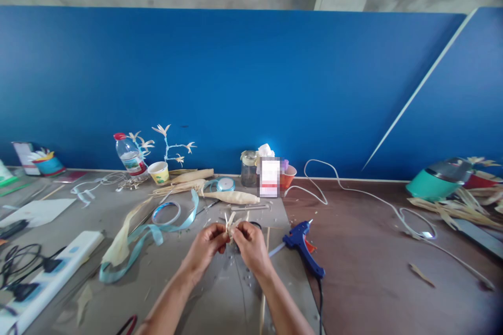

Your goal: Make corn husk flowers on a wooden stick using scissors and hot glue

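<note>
Between my two hands, over the middle of the grey work mat, is a small pale flower of dried husk strips (231, 219). The fingers of my left hand (209, 242) pinch it from the left, near its base. My right hand (250, 244) pinches the same flower from the other side, thumb and forefinger together. Its lower part is hidden behind my fingertips. To the right of my right hand lies a blue hot glue gun (302, 246) with a glue stick at its back. Behind my hands rests a bundle of dried corn husk (231, 197).
A light blue ribbon (135, 241) and a roll of tape (166, 213) lie at left, near a white power strip (58, 277). Behind stand a yellow cup (159, 172) with a flowered branch, a plastic bottle (130, 156) and a glass jar (249, 169). A white cable (369, 193) crosses the right side.
</note>
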A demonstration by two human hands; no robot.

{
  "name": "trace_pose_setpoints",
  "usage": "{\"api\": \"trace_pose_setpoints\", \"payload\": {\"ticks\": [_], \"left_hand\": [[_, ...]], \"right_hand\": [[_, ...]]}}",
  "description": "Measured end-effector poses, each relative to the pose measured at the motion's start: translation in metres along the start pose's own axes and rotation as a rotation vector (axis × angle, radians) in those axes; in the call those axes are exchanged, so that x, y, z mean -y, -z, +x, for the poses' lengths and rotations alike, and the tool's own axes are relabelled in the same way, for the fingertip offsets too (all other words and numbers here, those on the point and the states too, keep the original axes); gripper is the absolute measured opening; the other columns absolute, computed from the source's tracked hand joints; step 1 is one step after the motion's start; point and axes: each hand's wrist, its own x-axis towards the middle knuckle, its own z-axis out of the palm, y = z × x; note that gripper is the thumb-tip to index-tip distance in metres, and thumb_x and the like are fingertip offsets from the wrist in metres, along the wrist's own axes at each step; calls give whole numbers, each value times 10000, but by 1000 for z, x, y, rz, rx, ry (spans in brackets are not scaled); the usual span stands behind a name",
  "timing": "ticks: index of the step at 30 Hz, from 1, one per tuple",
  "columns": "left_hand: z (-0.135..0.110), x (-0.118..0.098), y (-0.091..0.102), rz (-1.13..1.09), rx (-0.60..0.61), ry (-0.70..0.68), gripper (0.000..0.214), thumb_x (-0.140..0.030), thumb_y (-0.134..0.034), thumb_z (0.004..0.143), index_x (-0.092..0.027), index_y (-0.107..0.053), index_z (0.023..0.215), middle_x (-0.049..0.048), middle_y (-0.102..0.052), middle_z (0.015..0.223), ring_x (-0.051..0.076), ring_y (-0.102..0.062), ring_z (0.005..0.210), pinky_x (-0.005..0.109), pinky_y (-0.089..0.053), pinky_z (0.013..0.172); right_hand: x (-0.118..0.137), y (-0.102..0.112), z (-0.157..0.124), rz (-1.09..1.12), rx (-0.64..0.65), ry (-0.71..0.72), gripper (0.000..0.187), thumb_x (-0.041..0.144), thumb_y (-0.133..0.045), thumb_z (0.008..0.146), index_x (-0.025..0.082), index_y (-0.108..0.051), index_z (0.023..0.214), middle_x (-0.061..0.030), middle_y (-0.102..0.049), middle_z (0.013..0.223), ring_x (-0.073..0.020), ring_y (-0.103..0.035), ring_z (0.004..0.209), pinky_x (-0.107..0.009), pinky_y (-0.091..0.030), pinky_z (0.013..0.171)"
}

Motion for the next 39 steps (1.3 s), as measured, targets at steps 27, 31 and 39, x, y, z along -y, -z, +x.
{"api": "trace_pose_setpoints", "payload": {"ticks": [27, 31, 39], "left_hand": [[6, 0, 11, -176, -170, 0, 296, -386, -740, 577, -153, -574, 651, -47, -528, 565, 75, -420, 499, 186, -299, 478], [9, 4, 14, -223, -147, -32, 277, -374, -723, 596, -154, -561, 642, -43, -532, 572, 66, -404, 479, 192, -278, 474], [14, 8, 19, -290, -123, -67, 305, -396, -735, 576, -155, -559, 643, -47, -529, 553, 56, -378, 454, 194, -263, 459]], "right_hand": [[-16, 11, 15, -54, -182, 16, 294, 326, -417, 755, 194, -411, 493, 60, -356, 448, -87, -330, 439, -204, -240, 429], [-13, 13, 21, -92, -241, 53, 297, 362, -417, 776, 195, -432, 531, 58, -375, 456, -89, -337, 415, -208, -261, 418], [23, 41, -3, -560, -152, 170, 349, 175, -456, 693, 154, -546, 1029, -55, -588, 874, -148, -555, 647, -268, -449, 646]]}}
